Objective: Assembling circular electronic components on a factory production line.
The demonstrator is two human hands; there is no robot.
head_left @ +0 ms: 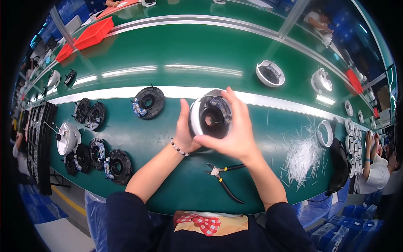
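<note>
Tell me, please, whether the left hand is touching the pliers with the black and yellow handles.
Apart: the head view shows bare green tabletop between the left hand and the pliers.

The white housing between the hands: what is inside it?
Inside the white housing is a black ring with a circuit board at upper right. The right hand covers part of the rim; what lies beneath the ring is hidden.
</note>
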